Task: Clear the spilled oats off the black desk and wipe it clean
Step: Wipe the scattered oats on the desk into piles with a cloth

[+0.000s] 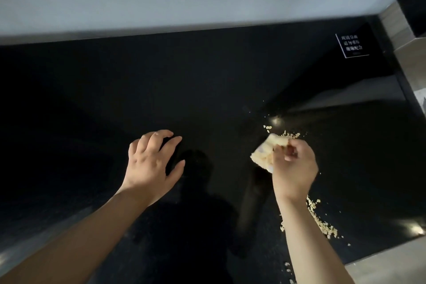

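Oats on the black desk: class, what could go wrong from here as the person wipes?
1. The nearest oats lie close to the front edge of the desk; a sweep might push them off.
2. The right hand grips a small crumpled wad, so flakes beyond it could scatter sideways.

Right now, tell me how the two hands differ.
The left hand is open with fingers spread and holds nothing; the right hand grips a pale cloth. Oats lie around the right hand, none by the left hand. Both are over the black desk.
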Demonstrator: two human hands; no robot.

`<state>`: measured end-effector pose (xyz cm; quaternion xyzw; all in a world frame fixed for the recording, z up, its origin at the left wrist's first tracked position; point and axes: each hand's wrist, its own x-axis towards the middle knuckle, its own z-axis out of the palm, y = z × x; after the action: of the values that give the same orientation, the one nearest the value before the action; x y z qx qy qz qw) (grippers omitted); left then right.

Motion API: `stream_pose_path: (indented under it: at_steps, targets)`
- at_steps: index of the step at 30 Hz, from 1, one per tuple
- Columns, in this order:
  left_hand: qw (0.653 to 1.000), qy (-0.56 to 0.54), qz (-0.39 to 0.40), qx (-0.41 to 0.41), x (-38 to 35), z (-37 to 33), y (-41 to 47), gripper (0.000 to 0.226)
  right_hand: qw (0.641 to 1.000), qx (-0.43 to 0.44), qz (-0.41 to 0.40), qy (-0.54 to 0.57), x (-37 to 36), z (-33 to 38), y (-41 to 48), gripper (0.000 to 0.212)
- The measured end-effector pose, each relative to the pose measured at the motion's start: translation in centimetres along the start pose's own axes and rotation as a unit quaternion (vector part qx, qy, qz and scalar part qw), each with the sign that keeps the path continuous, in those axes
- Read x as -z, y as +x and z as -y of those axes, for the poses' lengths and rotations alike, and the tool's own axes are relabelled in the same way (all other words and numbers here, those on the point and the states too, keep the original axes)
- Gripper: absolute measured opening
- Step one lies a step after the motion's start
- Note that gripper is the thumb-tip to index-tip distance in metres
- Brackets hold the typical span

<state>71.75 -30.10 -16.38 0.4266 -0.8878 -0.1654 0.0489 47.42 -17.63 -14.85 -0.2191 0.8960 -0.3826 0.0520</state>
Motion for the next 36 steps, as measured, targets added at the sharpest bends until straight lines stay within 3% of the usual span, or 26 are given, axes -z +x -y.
stream_pose_path:
  at_steps: [3, 8, 12, 18, 23, 27, 31, 36]
  targets:
    - [1.0, -0.019, 0.001, -0.004, 0.1, 0.2, 0.0, 0.053, 0.999, 0.028, 0.014, 0.036, -0.1, 2.2, -1.1, 0.014]
    - [0.996, -0.084, -0.005, 0.007, 1.0, 1.2, -0.2, 0.056, 0.979, 0.13, 0.121, 0.101, -5.9, 9.2, -2.2, 0.013]
    - [0.999, -0.044, -0.01, 0.016, 1.9, 2.6, -0.7, 0.059, 0.969, 0.172, 0.168, 0.059, -11.2, 12.7, -1.9, 0.014]
    - [0.999, -0.025, -0.003, 0.027, 2.4, 3.6, -1.1, 0.062, 0.975, 0.147, 0.168, 0.017, -11.4, 10.7, 0.2, 0.01]
    - [0.999, -0.05, 0.004, 0.013, 1.7, 2.1, -0.3, 0.062, 0.993, 0.084, 0.083, -0.009, -5.7, 4.5, 2.1, 0.014]
    - [0.998, -0.064, 0.017, -0.021, 1.0, 0.2, 0.9, 0.063, 0.997, 0.007, 0.075, -0.031, -0.4, 1.1, 1.8, 0.019]
    - [0.997, -0.047, 0.041, -0.05, 0.0, -1.7, 2.4, 0.065, 0.995, -0.037, 0.084, 0.028, 1.9, 2.5, 2.0, 0.014]
    - [0.997, -0.019, 0.039, -0.068, -0.9, -3.8, 4.2, 0.067, 0.995, -0.041, 0.042, 0.081, -1.3, 6.2, 6.5, 0.012]
